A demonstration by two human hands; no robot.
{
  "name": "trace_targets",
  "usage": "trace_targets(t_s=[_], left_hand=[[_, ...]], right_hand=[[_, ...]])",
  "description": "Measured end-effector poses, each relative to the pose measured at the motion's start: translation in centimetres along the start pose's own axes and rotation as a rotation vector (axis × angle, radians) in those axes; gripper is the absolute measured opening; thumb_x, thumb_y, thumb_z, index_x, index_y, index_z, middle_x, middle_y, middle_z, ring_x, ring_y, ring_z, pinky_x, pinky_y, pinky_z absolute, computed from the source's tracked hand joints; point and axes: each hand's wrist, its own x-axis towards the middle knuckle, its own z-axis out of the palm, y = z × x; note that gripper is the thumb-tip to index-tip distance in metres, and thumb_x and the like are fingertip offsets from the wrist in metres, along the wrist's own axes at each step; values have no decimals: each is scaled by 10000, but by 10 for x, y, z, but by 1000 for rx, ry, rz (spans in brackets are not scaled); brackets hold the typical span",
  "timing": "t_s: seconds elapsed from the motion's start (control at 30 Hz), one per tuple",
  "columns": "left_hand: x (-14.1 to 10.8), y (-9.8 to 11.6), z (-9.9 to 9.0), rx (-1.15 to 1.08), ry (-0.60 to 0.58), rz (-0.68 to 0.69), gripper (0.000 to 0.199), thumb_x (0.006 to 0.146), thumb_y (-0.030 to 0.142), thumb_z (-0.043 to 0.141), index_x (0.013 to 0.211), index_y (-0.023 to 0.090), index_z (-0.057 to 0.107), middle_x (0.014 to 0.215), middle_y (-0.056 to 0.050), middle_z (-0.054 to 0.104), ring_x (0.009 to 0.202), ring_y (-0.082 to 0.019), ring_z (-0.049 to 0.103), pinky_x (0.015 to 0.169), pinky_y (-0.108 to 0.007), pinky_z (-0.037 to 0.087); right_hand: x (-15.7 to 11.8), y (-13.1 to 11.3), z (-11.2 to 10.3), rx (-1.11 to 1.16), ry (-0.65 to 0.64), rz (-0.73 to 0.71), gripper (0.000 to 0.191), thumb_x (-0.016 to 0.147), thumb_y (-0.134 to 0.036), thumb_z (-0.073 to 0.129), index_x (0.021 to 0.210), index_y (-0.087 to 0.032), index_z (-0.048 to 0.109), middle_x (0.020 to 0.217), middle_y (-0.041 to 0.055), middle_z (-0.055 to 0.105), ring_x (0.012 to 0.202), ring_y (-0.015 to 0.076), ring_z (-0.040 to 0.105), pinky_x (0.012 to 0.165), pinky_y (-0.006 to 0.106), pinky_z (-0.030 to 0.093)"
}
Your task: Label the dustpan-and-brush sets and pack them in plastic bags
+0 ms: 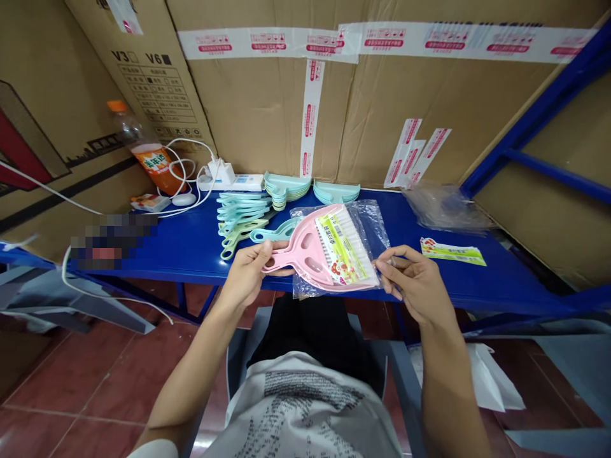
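My left hand (252,267) is closed around the handle of a pink dustpan (298,252), thumb uppermost; the dustpan sits in front of me, just above the near edge of the blue table (515,280). Its body is smooth moulded plastic, fan-shaped, with two oval openings near the handle. Straight white bristles (357,236) show across its wide end, partly covered by a glossy printed card (342,248) in green, yellow and white. Thin, wrinkled film of a clear bag (372,216) spreads about the dustpan; I cannot tell how far the bag encloses it. My right hand (413,280) pinches the bag's edge between thumb and fingertips, beside the wide end. Beyond lie a pile of turquoise and green handles (243,213), slim and pierced with loops, and two nested stacks of rounded turquoise dustpans (286,186). On the right, flat printed cards (453,252) lie near a crumpled heap of transparent film (449,208). Brown cardboard (267,108), sealed with white-and-red tape, stands behind the table.
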Motion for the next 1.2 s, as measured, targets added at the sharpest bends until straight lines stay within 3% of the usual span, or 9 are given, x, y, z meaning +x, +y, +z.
trace_targets(t_s=[0.1,0.27,0.43,0.53,0.6,0.67,0.87,1.07,1.2], left_hand=[[-1,0,1,21,20,26,676,737,698,940,1017,85,872,969,-167,842,950,-350,822,801,-539,744],[0,-3,4,15,37,24,670,714,706,949,982,97,873,1020,-178,848,966,-376,824,774,-546,746],[-2,-8,10,-25,10,3,630,715,654,973,990,98,863,1042,-166,845,1008,-371,827,805,-549,749],[-4,-9,13,-46,26,-9,630,708,647,981,986,96,855,1024,-156,842,1047,-371,823,847,-555,745],[-4,-9,14,-56,42,-8,629,697,642,989,973,94,850,1034,-157,840,1067,-376,819,860,-558,744],[-4,-8,15,-64,53,-5,628,695,641,990,961,90,848,1040,-161,837,1077,-380,816,864,-556,744],[-5,-8,15,-58,60,2,652,683,653,991,968,84,851,1096,-170,834,1033,-353,823,830,-516,751],[-6,-8,14,-50,44,-11,677,661,667,997,982,86,862,1005,-158,845,917,-317,830,750,-464,754],[-7,-8,15,-38,25,-21,663,683,665,987,974,82,866,968,-151,844,852,-292,828,717,-437,752]], right_hand=[[3,1,0,19,8,24,437,757,-480,998,952,-212,713,645,0,688,447,103,532,358,191,304],[1,1,0,9,63,48,630,720,-442,1006,1203,-253,647,1011,83,838,442,92,550,359,206,318],[-7,-2,7,-27,245,-67,563,837,-417,909,1301,-286,616,1057,76,858,478,106,546,446,250,419],[-12,-2,14,-80,256,-197,491,961,-437,804,1397,-314,616,1172,77,853,869,233,782,748,360,609],[-13,-1,18,-80,197,-256,475,995,-429,781,1427,-310,625,1275,85,831,1270,295,744,1066,461,581],[-13,2,21,-42,120,-268,476,1004,-417,784,1438,-301,627,1374,93,794,1434,306,659,1216,510,502],[-13,10,27,-19,6,-240,650,951,-386,867,1532,-296,588,1561,103,680,1507,316,604,1218,496,548],[-13,10,17,-242,-112,-287,398,1035,-460,757,1402,-307,765,1457,52,756,1415,305,684,1206,447,550],[-12,4,8,-252,-101,-223,438,1102,-559,608,1399,-285,777,1281,65,830,1334,325,734,1181,501,565]])
